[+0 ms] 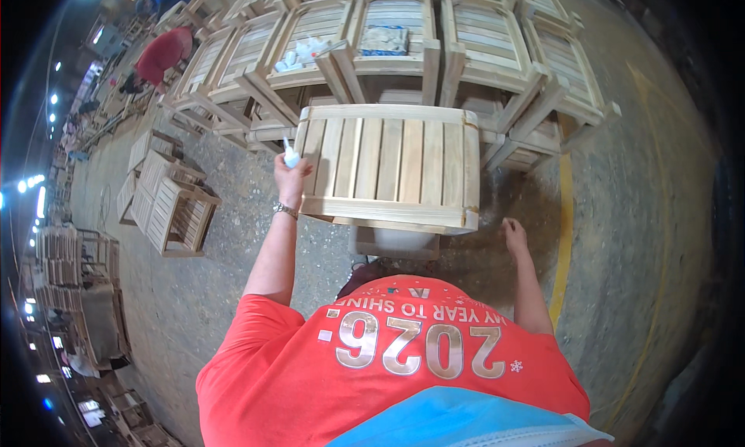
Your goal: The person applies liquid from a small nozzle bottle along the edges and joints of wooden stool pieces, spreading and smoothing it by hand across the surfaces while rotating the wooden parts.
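My left hand (290, 181) is closed round a small white squeeze bottle (291, 155) with a thin pointed nozzle, which tips upward. It is at the left edge of a slatted wooden piece (392, 160), a rectangular frame with parallel pale slats. This piece rests in front of me on a support (396, 244) that shows only partly below its near edge. My right hand (513, 236) hangs off the piece's near right corner, apart from it. Its fingers are curled, and whatever they may hold is hidden.
Slatted wooden chairs (485, 36) stand in close rows beyond the piece. White crumpled bits (304, 53) and a folded cloth (384, 40) lie on two seats. Small wooden stools (174, 202) stand on the left floor. A yellow line (562, 245) runs along the right. A person in red (165, 53) bends far left.
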